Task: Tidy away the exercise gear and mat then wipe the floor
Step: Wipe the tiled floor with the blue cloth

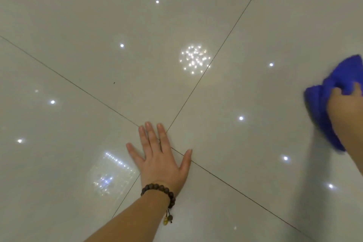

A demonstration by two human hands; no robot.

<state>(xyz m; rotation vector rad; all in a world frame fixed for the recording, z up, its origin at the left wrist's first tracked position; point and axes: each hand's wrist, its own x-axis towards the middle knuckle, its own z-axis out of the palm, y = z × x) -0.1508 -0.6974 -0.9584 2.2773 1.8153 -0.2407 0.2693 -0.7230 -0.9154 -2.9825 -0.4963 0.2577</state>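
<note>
Glossy pale floor tiles fill the view, split by thin dark grout lines that cross near the middle. My left hand lies flat on the floor with its fingers spread over that crossing; a dark bead bracelet circles the wrist. At the right edge my right hand rests on a bunched blue cloth against the floor. The hand and cloth are blurred, so I cannot tell whether the fingers curl round the cloth. No exercise gear or mat is in view.
Ceiling lights reflect as bright spots across the tiles, with a dense cluster near the centre. A tiny dark speck lies on the tile left of centre.
</note>
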